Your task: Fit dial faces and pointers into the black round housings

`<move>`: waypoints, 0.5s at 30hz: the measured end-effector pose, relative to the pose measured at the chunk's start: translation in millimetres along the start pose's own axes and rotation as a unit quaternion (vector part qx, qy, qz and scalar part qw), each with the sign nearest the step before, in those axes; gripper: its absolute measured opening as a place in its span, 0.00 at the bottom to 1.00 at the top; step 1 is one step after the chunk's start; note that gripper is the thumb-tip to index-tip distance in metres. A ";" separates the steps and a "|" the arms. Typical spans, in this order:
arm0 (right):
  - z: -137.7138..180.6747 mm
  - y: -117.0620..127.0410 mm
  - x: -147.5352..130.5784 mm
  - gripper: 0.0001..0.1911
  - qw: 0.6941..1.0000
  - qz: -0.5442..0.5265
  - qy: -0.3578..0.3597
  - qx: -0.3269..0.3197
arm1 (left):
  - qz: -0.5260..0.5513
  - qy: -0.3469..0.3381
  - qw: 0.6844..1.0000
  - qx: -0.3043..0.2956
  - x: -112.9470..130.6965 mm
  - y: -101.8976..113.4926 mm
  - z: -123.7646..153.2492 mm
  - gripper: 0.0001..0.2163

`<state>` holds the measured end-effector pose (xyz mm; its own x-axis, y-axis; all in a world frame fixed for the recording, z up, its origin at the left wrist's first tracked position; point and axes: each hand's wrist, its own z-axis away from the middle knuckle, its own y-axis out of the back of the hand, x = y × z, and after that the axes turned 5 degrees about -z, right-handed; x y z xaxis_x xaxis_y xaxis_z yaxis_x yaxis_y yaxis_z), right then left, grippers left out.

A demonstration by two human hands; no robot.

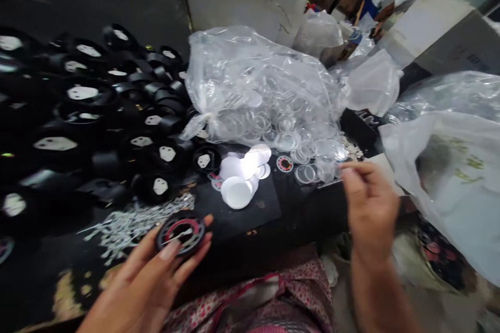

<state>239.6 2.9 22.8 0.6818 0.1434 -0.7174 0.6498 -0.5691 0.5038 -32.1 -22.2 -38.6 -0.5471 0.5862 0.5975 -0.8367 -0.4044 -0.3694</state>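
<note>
Dim left side; glaring white discs point(239, 191); right fingers point(366, 168) blurred.

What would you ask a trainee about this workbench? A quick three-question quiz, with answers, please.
1. Which hand holds the black-rimmed dial?
2. True or false: the right hand is nearer the clear discs than the silver pieces.
3. Where do the white discs lie? A) on the silver pieces; B) on the dark surface; C) on the dial.

Key: 1. the left hand; 2. true; 3. B.
</note>
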 end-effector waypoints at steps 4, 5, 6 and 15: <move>-10.1 7.6 61.0 0.09 0.981 -0.145 -0.131 0.013 | 0.049 0.070 0.994 -0.061 -1.8 -24.3 1.4 0.11; -8.7 0.2 64.3 0.07 0.970 -0.195 -0.147 0.007 | 0.050 0.084 0.993 -0.071 -3.6 -27.4 0.6 0.12; -6.0 -8.8 61.3 0.07 0.959 -0.238 -0.152 0.004 | 0.050 0.093 0.992 -0.075 -5.5 -28.9 -0.1 0.12; 24.2 -80.8 -56.6 0.12 0.828 -0.485 -0.027 -0.279 | 0.035 0.059 0.983 -0.169 -12.7 -19.6 -0.2 0.11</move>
<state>140.3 21.1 11.1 -0.2580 0.2694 -0.9278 0.9476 0.2577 -0.1887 -8.8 -21.5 -39.1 -0.5869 0.6501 0.4826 -0.7462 -0.2029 -0.6341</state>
